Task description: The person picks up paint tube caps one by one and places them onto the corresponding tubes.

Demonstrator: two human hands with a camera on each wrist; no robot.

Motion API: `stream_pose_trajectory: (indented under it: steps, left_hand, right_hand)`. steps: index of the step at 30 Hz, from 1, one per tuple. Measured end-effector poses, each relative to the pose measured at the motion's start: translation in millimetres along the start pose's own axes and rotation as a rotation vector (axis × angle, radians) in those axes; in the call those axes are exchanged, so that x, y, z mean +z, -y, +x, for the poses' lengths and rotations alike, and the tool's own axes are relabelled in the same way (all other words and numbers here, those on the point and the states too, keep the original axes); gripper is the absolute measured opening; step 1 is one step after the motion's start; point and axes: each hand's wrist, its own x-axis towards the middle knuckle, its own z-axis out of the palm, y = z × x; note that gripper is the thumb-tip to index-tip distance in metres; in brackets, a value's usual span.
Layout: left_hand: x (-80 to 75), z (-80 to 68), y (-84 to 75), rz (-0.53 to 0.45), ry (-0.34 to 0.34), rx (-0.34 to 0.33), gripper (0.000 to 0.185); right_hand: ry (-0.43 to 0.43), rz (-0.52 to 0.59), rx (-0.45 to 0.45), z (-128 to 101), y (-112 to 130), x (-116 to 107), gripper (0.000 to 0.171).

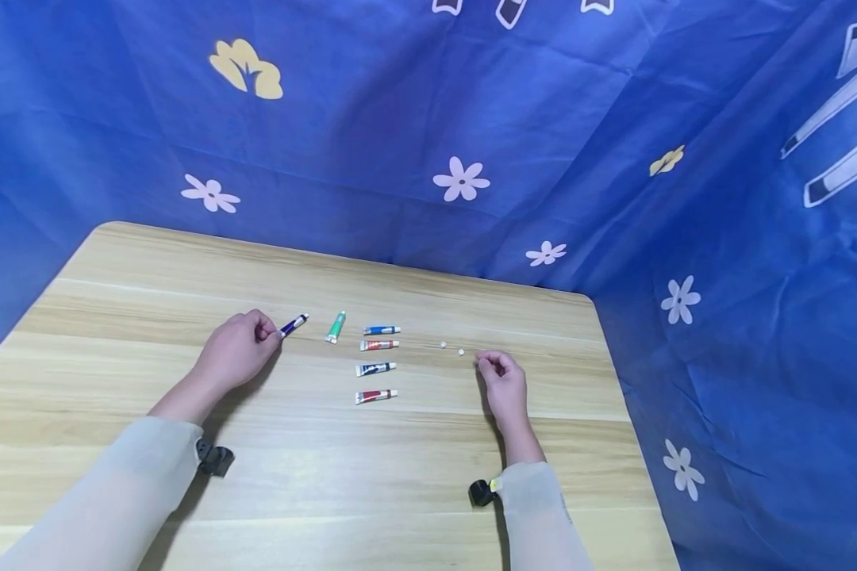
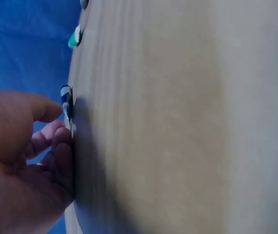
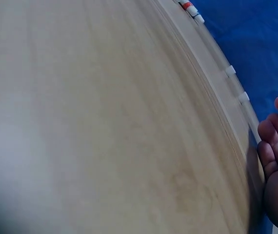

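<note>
My left hand point(image 1: 239, 349) pinches the crimped end of a dark purple paint tube point(image 1: 294, 325) at the left of the tube group. In the left wrist view, that tube point(image 2: 67, 100) shows at the fingertips, close over the table. Right of it a green paint tube point(image 1: 336, 327) lies at a slant. My right hand point(image 1: 505, 387) rests low at the right with its fingers loosely curled, and nothing shows in its grasp. Just left of its fingertips lie two small white pieces, one nearer point(image 1: 461, 351) and one farther point(image 1: 443, 344).
Between the hands a column of paint tubes lies sideways: blue point(image 1: 382, 330), orange-red point(image 1: 379, 345), dark blue point(image 1: 375, 369) and red point(image 1: 376, 396). The wooden table point(image 1: 293, 492) ends at a blue patterned cloth point(image 1: 371, 159) behind and to the right.
</note>
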Motion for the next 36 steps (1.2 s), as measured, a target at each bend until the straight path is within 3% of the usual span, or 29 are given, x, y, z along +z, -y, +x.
stream_pose_trajectory:
  steps: [11,24,36]
  left_hand:
    - [0.3,6.7,-3.9,-0.027,0.058,-0.059,0.042]
    - [1.5,7.7,-8.6,0.02,0.075,-0.053,0.038]
    - [2.6,5.4,-7.2,0.033,0.049,-0.038,0.025]
  right_hand:
    - [0.086,-0.173,-0.083,20,2,-1,0.016]
    - [0.206,-0.337,-0.226,35,-6,0,0.021]
    - [0.26,-0.454,-0.237,37,-6,4,0.022]
